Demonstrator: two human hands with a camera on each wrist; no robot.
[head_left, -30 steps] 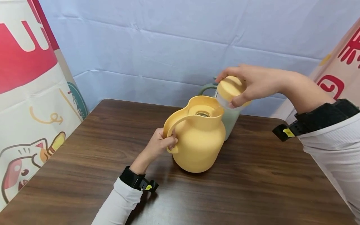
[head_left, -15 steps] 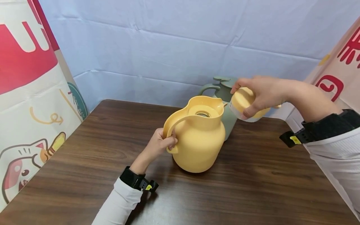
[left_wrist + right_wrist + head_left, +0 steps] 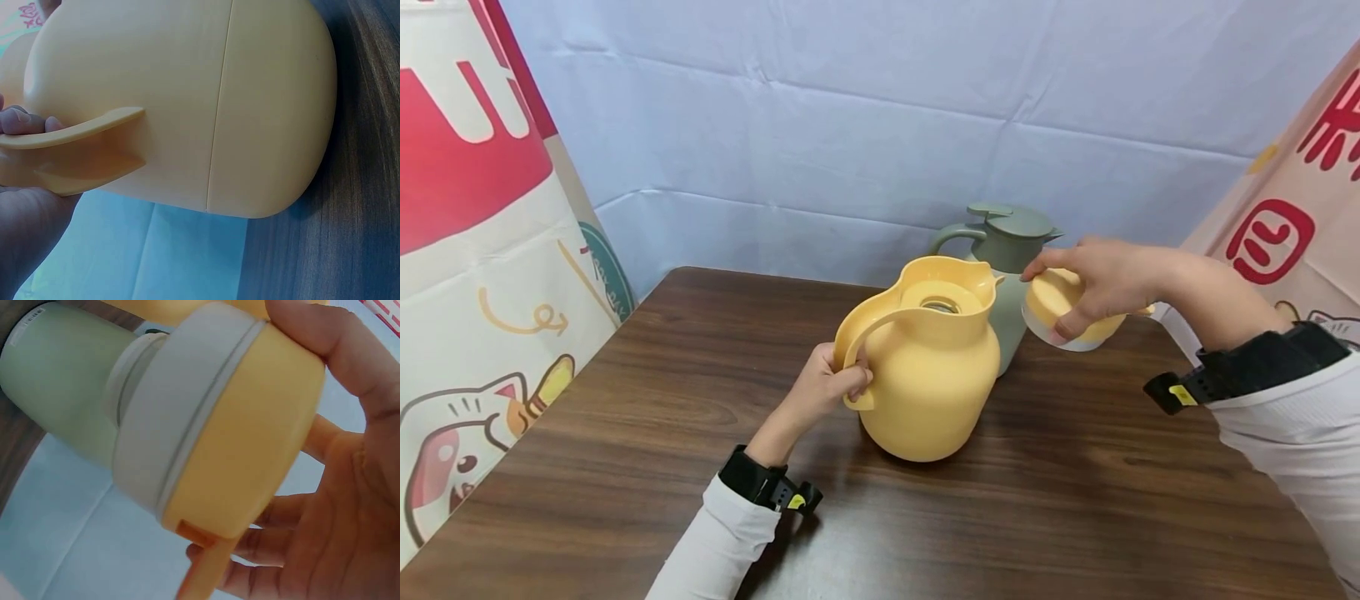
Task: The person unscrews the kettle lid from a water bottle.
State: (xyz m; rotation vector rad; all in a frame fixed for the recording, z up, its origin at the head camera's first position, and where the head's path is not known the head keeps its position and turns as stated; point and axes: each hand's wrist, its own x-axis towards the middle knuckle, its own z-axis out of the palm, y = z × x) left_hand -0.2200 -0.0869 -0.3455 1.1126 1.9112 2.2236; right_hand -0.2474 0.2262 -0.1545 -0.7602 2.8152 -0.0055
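Observation:
A yellow thermos jug [image 3: 928, 379] stands on the table with its top off, its round mouth showing inside the collar. My left hand [image 3: 820, 385] grips the jug's handle, the fingers curled round it; the left wrist view shows the handle [image 3: 81, 134] close up. My right hand [image 3: 1108, 283] holds the yellow lid [image 3: 1054, 293] in the air, to the right of the jug and apart from it. In the right wrist view the lid [image 3: 244, 431] has a whitish lower part, a narrower white plug and a yellow lever.
Behind the yellow jug stands a green thermos jug [image 3: 1011, 250] with its lid on, partly hidden. The brown wooden table [image 3: 760, 333] reaches back to a pale blue cloth [image 3: 760, 150]. Printed cloths [image 3: 482, 208] hang at both sides.
My right hand has carried the lid away from the yellow jug's mouth, to the right and lower. The green jug's top has come into view. My left hand and the yellow jug have stayed put.

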